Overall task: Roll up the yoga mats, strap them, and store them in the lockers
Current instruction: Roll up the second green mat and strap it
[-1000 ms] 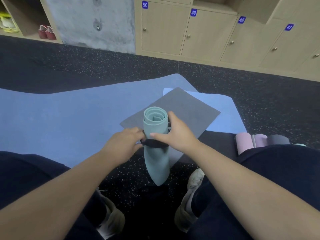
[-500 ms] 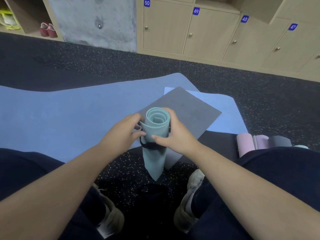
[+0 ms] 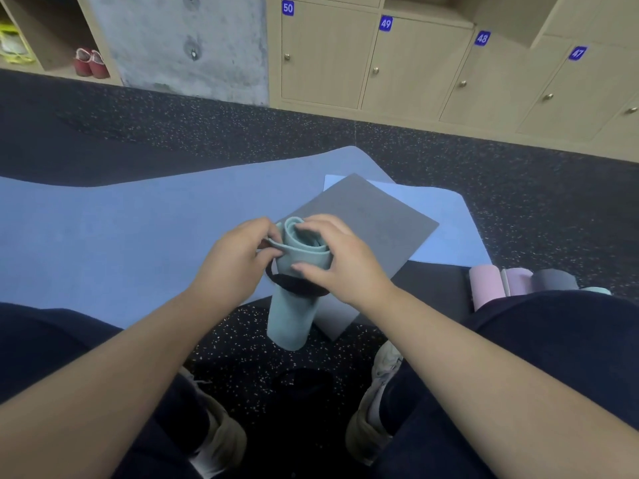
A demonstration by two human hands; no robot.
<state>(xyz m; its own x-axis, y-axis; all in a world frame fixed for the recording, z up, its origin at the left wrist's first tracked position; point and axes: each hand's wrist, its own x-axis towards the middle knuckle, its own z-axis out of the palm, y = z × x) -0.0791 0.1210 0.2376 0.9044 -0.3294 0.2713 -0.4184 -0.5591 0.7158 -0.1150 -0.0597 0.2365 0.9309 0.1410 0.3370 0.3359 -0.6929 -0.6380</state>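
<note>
Both your hands have climbed from the black strap point(image 3: 296, 285) to the top of the upright teal mat roll point(image 3: 294, 305) between your feet, left hand point(image 3: 235, 267) pinching its loose edge, right hand point(image 3: 340, 259) cupping the coil; strapping underway, so tighten next.

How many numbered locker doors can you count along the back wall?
4: wooden locker door 50 furthest left, then door 49, door 48 and door 47 furthest right. Another door's knob shows at the right edge; more may lie outside the view.
</note>
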